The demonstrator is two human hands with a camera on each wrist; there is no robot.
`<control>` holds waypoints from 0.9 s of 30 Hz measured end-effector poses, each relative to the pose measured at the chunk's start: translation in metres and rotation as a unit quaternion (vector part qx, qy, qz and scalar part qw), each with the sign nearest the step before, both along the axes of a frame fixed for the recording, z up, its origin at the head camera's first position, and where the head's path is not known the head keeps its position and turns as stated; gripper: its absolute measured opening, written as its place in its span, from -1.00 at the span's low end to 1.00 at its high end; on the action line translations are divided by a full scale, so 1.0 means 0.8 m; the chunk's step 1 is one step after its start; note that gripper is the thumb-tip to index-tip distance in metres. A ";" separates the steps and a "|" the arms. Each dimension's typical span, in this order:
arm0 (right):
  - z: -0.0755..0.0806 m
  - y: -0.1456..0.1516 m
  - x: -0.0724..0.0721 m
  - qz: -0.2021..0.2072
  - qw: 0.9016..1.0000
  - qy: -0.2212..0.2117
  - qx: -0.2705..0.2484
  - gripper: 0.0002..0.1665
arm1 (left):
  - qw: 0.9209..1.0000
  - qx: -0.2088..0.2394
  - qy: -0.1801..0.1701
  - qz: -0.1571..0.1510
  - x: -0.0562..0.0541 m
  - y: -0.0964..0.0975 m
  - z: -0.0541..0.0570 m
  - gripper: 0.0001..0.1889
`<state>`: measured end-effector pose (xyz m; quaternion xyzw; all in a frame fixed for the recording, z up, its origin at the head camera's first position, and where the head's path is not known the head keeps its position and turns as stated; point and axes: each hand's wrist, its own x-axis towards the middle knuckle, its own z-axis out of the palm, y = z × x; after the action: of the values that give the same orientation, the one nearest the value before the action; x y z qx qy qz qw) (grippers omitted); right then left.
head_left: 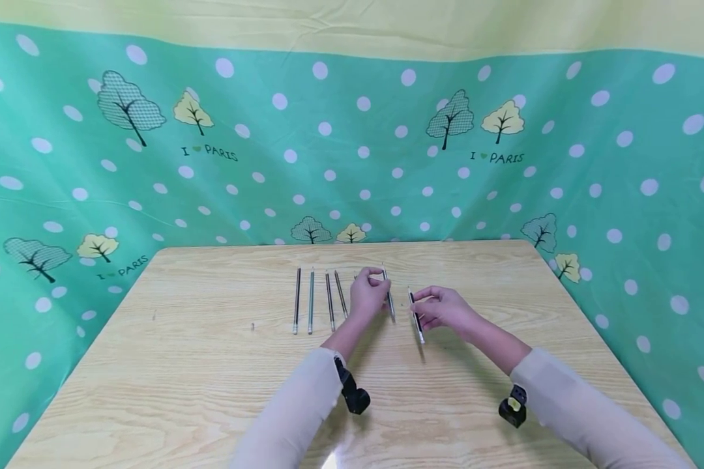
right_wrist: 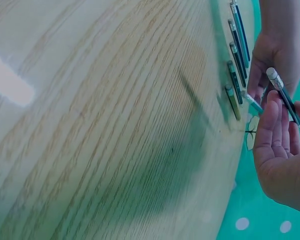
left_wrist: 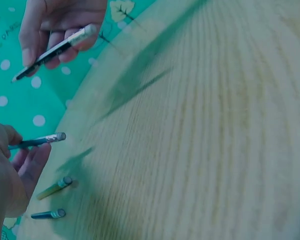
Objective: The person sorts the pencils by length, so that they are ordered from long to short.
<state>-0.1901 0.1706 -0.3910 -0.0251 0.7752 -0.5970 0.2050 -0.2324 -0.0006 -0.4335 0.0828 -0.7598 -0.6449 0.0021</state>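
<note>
My left hand (head_left: 368, 294) pinches a pencil (head_left: 389, 294), whose eraser end shows beyond the fingers in the left wrist view. To its right, my right hand (head_left: 446, 309) holds a dark pencil (head_left: 416, 316) with a white eraser end between thumb and fingers, tilted above the table. Left of the hands, several pencils lie side by side on the table, among them a black pencil (head_left: 296, 301), a teal pencil (head_left: 311, 302) and a dark pencil (head_left: 330, 301). An olive-green pencil (right_wrist: 232, 102) lies near the left hand in the right wrist view, mostly hidden by that hand in the head view.
The wooden table (head_left: 182, 365) carries a tiny dark speck (head_left: 253, 326) left of the row. A green dotted cloth (head_left: 258, 150) with trees hangs behind and along both sides. Small black cameras (head_left: 356, 398) are strapped to both wrists.
</note>
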 end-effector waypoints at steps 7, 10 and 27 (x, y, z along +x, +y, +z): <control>0.002 0.003 -0.001 -0.002 1.000 0.000 0.001 -0.53 | 1.000 -0.021 0.014 0.000 -0.012 0.004 -0.004 -0.65; 0.001 0.004 -0.001 -0.003 1.000 -0.001 0.000 -0.53 | 0.999 -0.033 0.012 -0.001 -0.016 0.005 -0.010 -0.65; -0.007 0.011 -0.009 -0.012 1.000 -0.010 -0.006 -0.53 | 0.993 -0.120 0.009 0.010 -0.028 0.011 -0.017 -0.66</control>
<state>-0.1975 0.1790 -0.3970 -0.0108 0.7698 -0.6043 0.2052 -0.2546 0.0084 -0.4470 0.0837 -0.8309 -0.5495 0.0256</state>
